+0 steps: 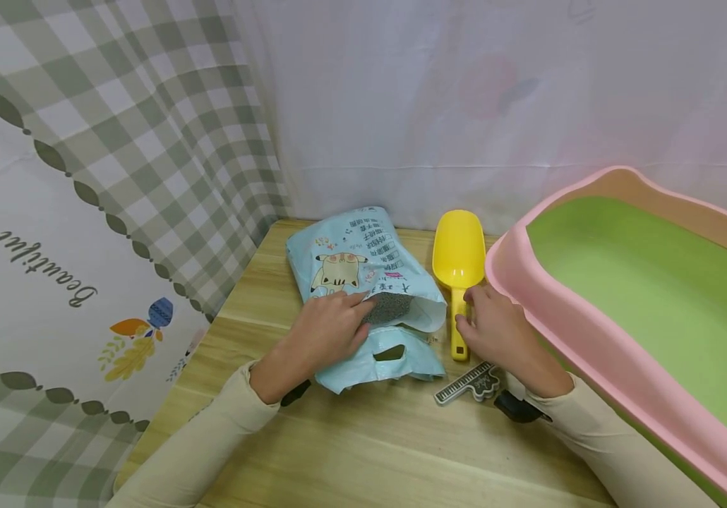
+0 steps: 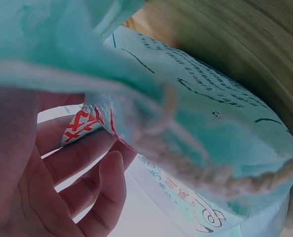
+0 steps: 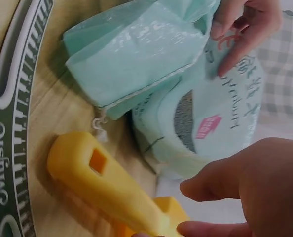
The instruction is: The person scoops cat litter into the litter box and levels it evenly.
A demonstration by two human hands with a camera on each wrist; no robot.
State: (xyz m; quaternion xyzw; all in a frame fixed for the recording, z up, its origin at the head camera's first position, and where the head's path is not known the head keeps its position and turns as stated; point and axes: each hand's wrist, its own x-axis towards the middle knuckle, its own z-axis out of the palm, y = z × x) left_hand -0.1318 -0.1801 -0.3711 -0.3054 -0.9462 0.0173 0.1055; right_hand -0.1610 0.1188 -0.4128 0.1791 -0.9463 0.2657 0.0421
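Observation:
A light blue cat litter bag (image 1: 363,247) with a cartoon cat lies on the table, its mouth open toward me and grey litter granules (image 1: 390,307) showing inside. My left hand (image 1: 332,328) holds the bag at the left edge of its mouth; in the left wrist view its fingers (image 2: 82,168) reach behind the film. The cut-off top strip (image 1: 395,353) with a handle hole hangs below the mouth. Right of the bag lies a yellow scoop (image 1: 459,254), bowl pointing away. My right hand (image 1: 497,328) is at its handle, thumb (image 3: 210,180) and fingers spread apart.
A pink and green litter box (image 1: 567,310) fills the right side, close beside the scoop and right arm. A piano-key patterned "Music" piece (image 1: 468,383) lies near the right wrist. A white curtain (image 1: 465,106) hangs behind; checked cloth (image 1: 166,127) hangs at left.

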